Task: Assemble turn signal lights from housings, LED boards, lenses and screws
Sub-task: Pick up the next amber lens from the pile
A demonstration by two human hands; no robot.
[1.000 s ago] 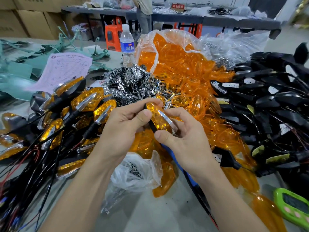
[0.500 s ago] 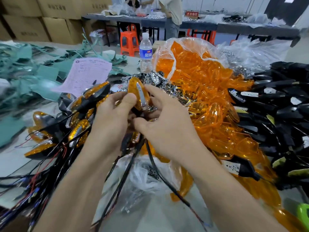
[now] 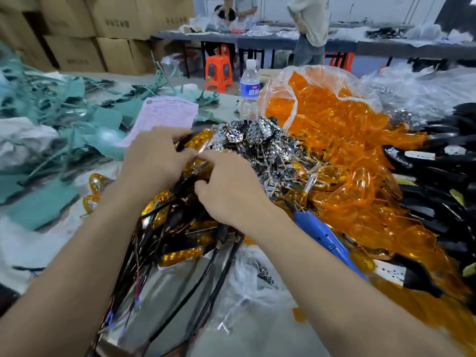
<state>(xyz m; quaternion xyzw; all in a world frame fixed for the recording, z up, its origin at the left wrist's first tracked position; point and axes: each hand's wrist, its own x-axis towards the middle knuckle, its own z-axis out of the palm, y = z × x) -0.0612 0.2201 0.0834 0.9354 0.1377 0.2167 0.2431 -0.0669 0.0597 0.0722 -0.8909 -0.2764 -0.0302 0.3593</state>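
My left hand (image 3: 154, 158) and my right hand (image 3: 231, 191) together hold an assembled turn signal light (image 3: 198, 143), amber lens with a chrome strip on a black housing, low over the pile of finished lights (image 3: 180, 233) with trailing black wires. My left hand's fingers curl over its far end and my right index finger and thumb pinch its near end; most of it is hidden by my fingers. Just right lies the heap of shiny LED boards (image 3: 257, 135). Beyond that is the clear bag of orange lenses (image 3: 334, 124), with black housings (image 3: 438, 171) at the far right.
A blue electric screwdriver (image 3: 322, 235) lies under my right forearm beside a small plastic bag of screws (image 3: 262, 274). A water bottle (image 3: 249, 91) and a pink sheet (image 3: 164, 117) sit behind the piles. Green scraps (image 3: 64, 112) cover the left. People stand at a far table.
Both hands have carried the assembled light from in front of me up and left, down onto the pile of finished lights. My view has turned left with them.
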